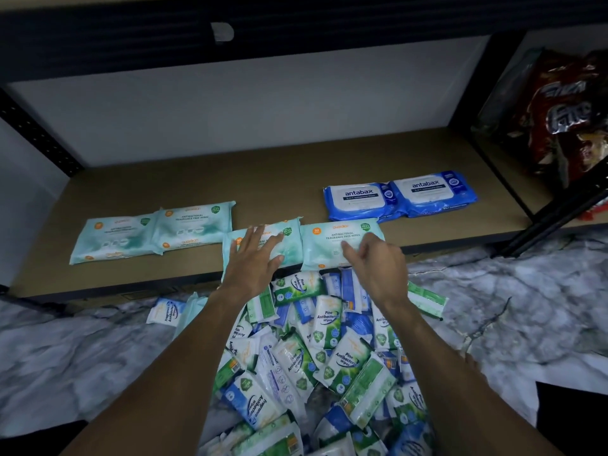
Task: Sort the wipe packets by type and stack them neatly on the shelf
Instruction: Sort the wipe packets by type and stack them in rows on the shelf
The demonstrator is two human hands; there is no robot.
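Observation:
On the brown shelf board (269,179) lie several pale teal fragrance-free wipe packets: two at the left (112,238) (194,227) and two at the front edge. My left hand (253,258) rests flat, fingers spread, on the third teal packet (289,245). My right hand (375,261) touches the fourth teal packet (339,236) with bent fingers. Two blue antabax packets (358,199) (431,192) lie side by side behind them at the right. A heap of mixed green pine and blue wipe packets (316,357) covers the floor under my forearms.
A dark red snack bag (566,113) stands on the neighbouring shelf at the right, behind a black shelf post (559,212). Another black post (36,133) runs along the left. Marble-patterned floor (510,307) surrounds the heap. One small packet (164,311) lies apart at the left.

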